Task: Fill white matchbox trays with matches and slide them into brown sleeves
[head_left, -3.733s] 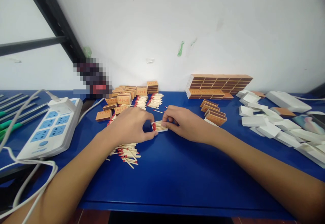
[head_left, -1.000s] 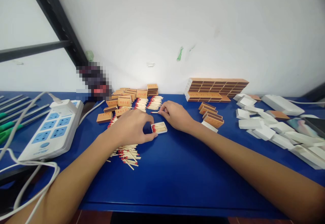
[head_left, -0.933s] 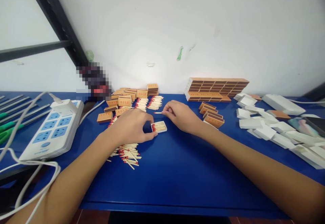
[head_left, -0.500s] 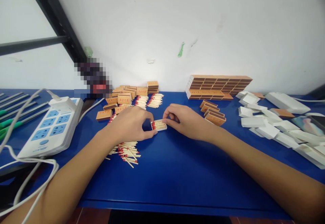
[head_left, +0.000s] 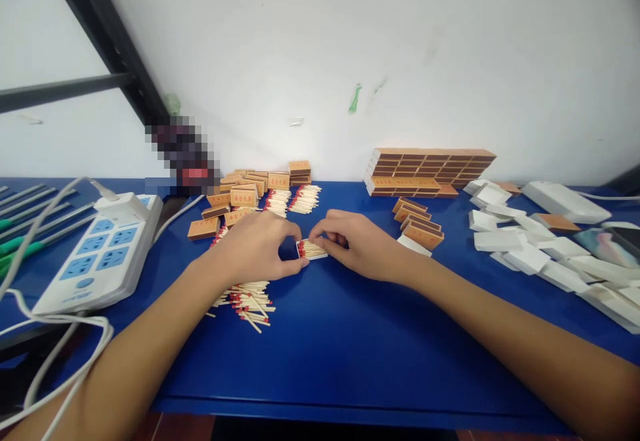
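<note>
A small white matchbox tray filled with red-headed matches sits low over the blue table. My left hand grips its left end between thumb and forefinger. My right hand is closed in a pinch over the right part of the tray, fingertips on the matches; the exact hold is partly hidden. A loose pile of matches lies under my left wrist, and two neater match bundles lie behind. Just beyond my right forearm is another white tray, partly covered.
Matchbox sleeves are heaped at back left. Stacked matchboxes stand against the wall, with several leaning boxes before them. White trays are piled at right. A power strip with cables and green-handled rods occupy the left.
My right fingertips have shifted left, from the tray's right end to farther over the matches. More of the white tray near my right forearm shows. My left hand keeps its grip.
</note>
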The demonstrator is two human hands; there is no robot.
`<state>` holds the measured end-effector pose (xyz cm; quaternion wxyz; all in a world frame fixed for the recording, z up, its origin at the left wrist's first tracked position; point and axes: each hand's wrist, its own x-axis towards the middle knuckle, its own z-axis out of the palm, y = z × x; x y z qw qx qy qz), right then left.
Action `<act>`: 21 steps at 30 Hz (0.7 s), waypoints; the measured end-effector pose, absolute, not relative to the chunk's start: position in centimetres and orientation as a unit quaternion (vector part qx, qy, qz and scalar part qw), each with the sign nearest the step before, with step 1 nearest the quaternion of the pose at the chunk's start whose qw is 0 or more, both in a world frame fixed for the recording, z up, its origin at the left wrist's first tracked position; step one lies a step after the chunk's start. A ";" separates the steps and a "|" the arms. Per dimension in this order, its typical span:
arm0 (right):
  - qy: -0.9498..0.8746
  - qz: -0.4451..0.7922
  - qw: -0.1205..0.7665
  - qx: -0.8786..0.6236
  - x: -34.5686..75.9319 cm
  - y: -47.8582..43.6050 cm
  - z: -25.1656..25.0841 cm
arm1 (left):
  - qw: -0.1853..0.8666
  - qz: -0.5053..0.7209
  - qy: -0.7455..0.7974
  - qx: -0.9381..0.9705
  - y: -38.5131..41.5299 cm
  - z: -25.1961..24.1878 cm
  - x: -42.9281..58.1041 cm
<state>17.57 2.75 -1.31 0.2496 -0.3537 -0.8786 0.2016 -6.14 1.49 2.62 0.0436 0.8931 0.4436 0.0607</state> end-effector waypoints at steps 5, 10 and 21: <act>-0.883 0.203 0.255 -0.338 17.5 2.5 -1.2 | 0.039 0.063 0.442 0.894 1.5 2.5 -6.2; -0.894 0.206 0.250 -0.311 17.3 2.1 -1.2 | 0.042 0.063 0.443 0.893 1.4 2.6 -6.2; -0.888 0.202 0.255 -0.324 17.5 2.2 -1.4 | 0.042 0.063 0.447 0.891 1.3 2.6 -6.2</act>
